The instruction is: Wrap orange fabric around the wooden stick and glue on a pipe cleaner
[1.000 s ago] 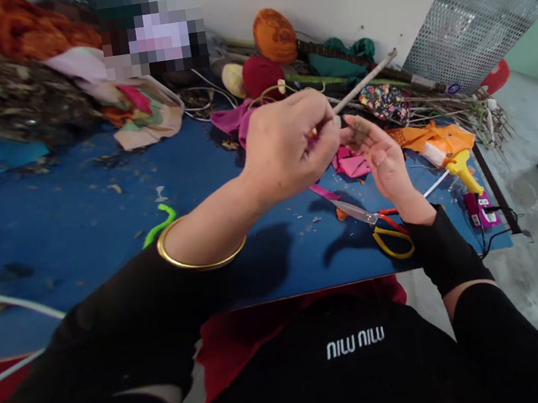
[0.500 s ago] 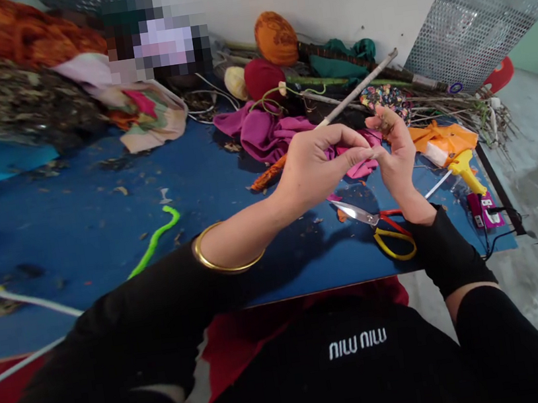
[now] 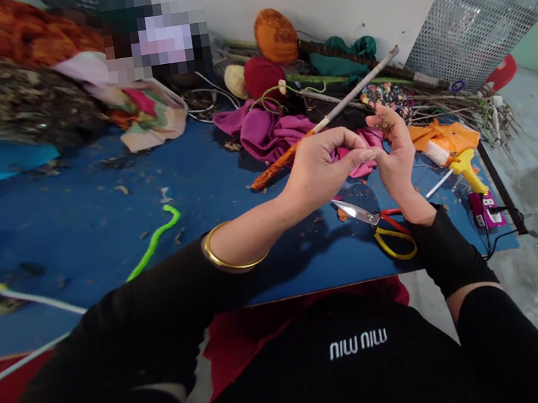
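My left hand (image 3: 327,166) is closed, thumb and fingertips pinched together against the thumb side of my right hand; anything between them is too small to make out. My right hand (image 3: 395,157) has its fingers raised and curled, with brownish residue on the fingertips. Behind my left hand, a stick (image 3: 358,89) slants up to the right, its lower end wrapped in orange material (image 3: 272,171). Scissors (image 3: 358,212) with red and yellow handles lie open below my hands. Pink cloth (image 3: 368,164) is behind the fingertips.
On the blue table (image 3: 230,207) are a green fuzzy stem (image 3: 154,241), purple cloth (image 3: 259,133) and a yellow glue gun (image 3: 469,172) beside a magenta power strip (image 3: 478,212). Fabric-covered balls (image 3: 276,37) and branches line the wall. Dried plant matter (image 3: 10,108) is piled at the left.
My left hand has shifted slightly down and to the right, showing more of the stick's orange-wrapped part. The fingertips still meet at my right hand.
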A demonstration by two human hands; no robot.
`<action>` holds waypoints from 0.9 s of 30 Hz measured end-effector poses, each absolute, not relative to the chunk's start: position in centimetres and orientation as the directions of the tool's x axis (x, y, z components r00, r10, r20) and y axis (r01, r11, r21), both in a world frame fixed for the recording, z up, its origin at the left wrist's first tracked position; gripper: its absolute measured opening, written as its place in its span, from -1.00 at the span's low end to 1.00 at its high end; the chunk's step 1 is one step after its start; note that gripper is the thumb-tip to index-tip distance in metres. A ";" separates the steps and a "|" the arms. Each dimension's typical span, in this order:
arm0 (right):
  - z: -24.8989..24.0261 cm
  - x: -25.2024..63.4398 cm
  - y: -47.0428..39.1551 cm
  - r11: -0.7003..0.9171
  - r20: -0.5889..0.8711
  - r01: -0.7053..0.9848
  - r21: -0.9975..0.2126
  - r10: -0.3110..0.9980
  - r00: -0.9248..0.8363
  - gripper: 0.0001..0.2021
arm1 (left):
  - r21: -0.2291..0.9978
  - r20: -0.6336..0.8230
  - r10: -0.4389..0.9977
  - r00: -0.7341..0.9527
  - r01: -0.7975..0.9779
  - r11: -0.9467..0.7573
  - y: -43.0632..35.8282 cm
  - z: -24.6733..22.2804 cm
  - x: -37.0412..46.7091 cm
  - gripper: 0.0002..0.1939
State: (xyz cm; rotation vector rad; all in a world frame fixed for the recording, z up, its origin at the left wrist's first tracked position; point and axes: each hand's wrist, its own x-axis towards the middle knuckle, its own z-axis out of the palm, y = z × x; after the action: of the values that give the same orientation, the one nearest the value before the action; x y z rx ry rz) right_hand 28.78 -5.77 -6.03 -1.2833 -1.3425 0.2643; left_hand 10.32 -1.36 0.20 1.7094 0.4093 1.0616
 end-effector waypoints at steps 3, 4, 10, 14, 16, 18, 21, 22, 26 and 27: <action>-5.8 28.7 -5.8 0.349 0.578 0.561 -0.750 0.759 0.300 -0.17 | 0.883 0.463 0.680 0.569 -0.231 -0.408 -1.3 0.0 10.5 -0.59; -5.7 28.6 -5.8 0.341 0.582 0.579 -0.741 0.756 0.300 -0.17 | 0.886 0.458 0.677 0.575 -0.236 -0.399 -1.3 -0.1 10.6 -0.58; -5.1 28.0 -6.2 0.357 0.595 0.541 -0.761 0.717 0.365 -0.26 | 0.915 0.402 0.685 0.608 -0.289 -0.280 -1.4 -0.1 10.8 -0.43; -5.2 28.9 -5.8 0.354 0.565 0.492 -0.796 0.727 0.391 -0.29 | 0.919 0.392 0.655 0.646 -0.312 -0.242 -1.8 0.3 10.6 -0.40; -5.3 29.6 -5.4 0.322 0.520 0.462 -0.827 0.749 0.410 -0.22 | 0.919 0.391 0.647 0.654 -0.314 -0.239 -1.8 0.3 10.5 -0.41; -5.4 30.1 -5.2 0.297 0.486 0.434 -0.851 0.759 0.433 -0.16 | 0.918 0.393 0.660 0.640 -0.317 -0.239 -1.7 0.2 10.4 -0.42; -5.5 30.3 -5.1 0.326 0.501 0.413 -0.850 0.740 0.448 -0.14 | 0.904 0.416 0.693 0.589 -0.352 -0.243 -1.2 -0.3 10.7 -0.43; -5.6 30.3 -5.0 0.345 0.514 0.408 -0.845 0.736 0.441 -0.14 | 0.897 0.425 0.703 0.570 -0.370 -0.243 -1.1 -0.5 10.8 -0.43; -6.3 30.2 -4.7 0.434 0.559 0.367 -0.823 0.730 0.392 -0.11 | 0.881 0.421 0.739 0.526 -0.431 -0.196 -0.9 -0.8 11.0 -0.44; -6.5 30.2 -4.6 0.458 0.574 0.357 -0.814 0.726 0.379 -0.10 | 0.884 0.409 0.747 0.524 -0.432 -0.181 -0.9 -0.7 11.0 -0.46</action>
State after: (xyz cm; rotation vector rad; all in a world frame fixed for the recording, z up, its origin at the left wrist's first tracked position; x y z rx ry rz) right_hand 30.22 -4.57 -6.48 -1.1347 -1.2203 0.3150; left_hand 11.00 -0.93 -0.75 1.3931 0.2978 1.0784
